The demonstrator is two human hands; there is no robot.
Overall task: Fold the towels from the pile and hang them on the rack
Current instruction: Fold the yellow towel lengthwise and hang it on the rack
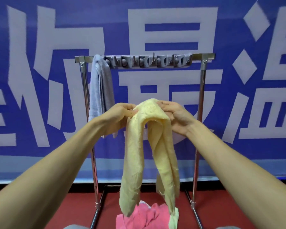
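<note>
Left hand (122, 113) and right hand (175, 116) each pinch the top fold of a thin, fray-edged yellow towel (139, 154). Its two limp tails hang below the grip. Behind and above the grip, the metal rack (202, 90) carries one grey terry towel (97, 90), draped at its left end beside a hook strip (149, 61). Beneath the tails lies the pile (145, 215) of pink and pale green cloths on the red floor (40, 204).
</note>
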